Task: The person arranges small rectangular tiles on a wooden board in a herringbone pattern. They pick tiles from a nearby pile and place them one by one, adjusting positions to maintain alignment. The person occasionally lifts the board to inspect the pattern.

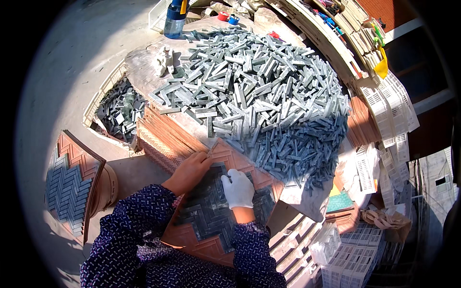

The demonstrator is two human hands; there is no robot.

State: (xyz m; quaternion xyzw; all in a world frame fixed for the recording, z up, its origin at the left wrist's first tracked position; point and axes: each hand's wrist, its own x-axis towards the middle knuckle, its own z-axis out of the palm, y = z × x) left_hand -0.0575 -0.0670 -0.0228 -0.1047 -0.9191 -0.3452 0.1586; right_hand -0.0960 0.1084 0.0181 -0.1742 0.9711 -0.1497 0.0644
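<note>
An orange herringbone-grooved tray [189, 237] lies tilted in front of me, its middle laid with dark grey stone strips [204, 211] in a zigzag. My left hand [188, 172], bare, rests at the tray's upper left edge with its fingers together and closed on that edge; the thumb is mostly hidden. In a white glove, my right hand [238, 189] is over the upper part of the dark strips, fingers curled in. Whatever it pinches, if anything, is hidden. Just beyond the tray is a big heap of loose grey-green stone strips [259, 91].
A stack of orange trays [165, 137] stands left of the heap, beside a cream crate [89, 113] of dark pieces. Far left, a filled tray [69, 192] sits on a round support. A blue bottle [175, 21] stands at the back; white crates [353, 261] are at right.
</note>
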